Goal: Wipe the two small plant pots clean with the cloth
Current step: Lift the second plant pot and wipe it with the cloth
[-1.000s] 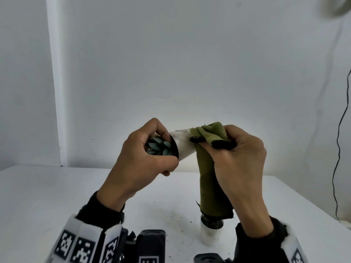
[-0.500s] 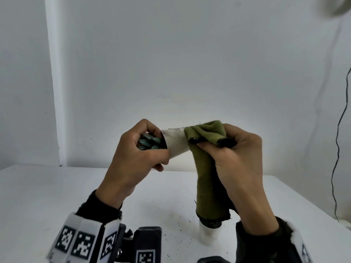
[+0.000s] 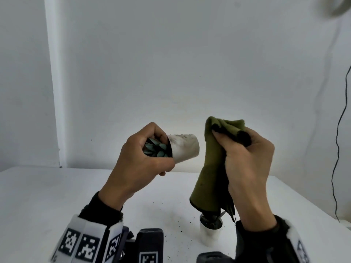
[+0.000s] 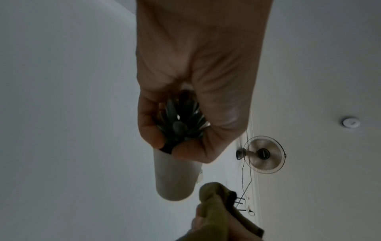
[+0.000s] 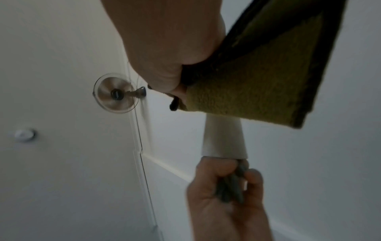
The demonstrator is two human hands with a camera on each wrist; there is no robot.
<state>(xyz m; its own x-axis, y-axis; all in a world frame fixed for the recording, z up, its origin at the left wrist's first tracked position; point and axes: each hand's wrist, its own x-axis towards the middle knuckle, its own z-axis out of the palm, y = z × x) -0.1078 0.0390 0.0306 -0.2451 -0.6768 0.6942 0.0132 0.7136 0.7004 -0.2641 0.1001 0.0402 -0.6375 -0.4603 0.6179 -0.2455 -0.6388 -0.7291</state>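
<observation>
My left hand grips a small white pot by its rim, held on its side in the air with its base pointing right; dark smudges mark its wall. Blue-green succulent leaves show inside my curled fingers. My right hand grips a folded olive-green cloth, which hangs down just right of the pot's base with a small gap between them. A second white pot stands on the table under the cloth's lower edge. The left wrist view shows the held pot and the cloth.
Soil specks are scattered on the white table around the standing pot. A white wall is close behind. A black cable hangs at the right. A fan is mounted high on the wall.
The cloth has come off the pot's base and moved right, leaving a gap. My left hand has held the pot roughly where it was.
</observation>
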